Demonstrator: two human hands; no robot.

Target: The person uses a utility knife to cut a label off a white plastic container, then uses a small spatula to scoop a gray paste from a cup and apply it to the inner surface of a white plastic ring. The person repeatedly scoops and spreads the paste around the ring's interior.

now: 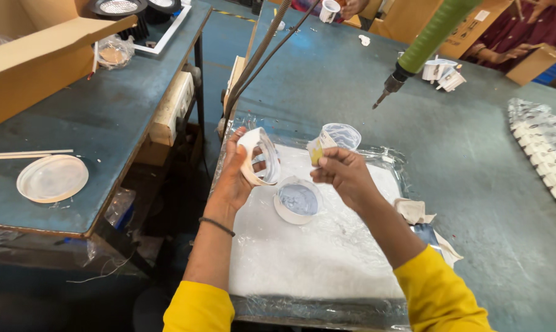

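Two parts in play — my left hand [238,172] grips a white round housing [261,157], fingers closed on its rim, while my right hand [342,172] pinches a small yellow-and-white piece [318,149] just beside it. I judge fitting comes next — careful alignment needed.

2 bare forearms, yellow sleeves [438,289] pushed up; thin dark band [216,226] on left wrist.
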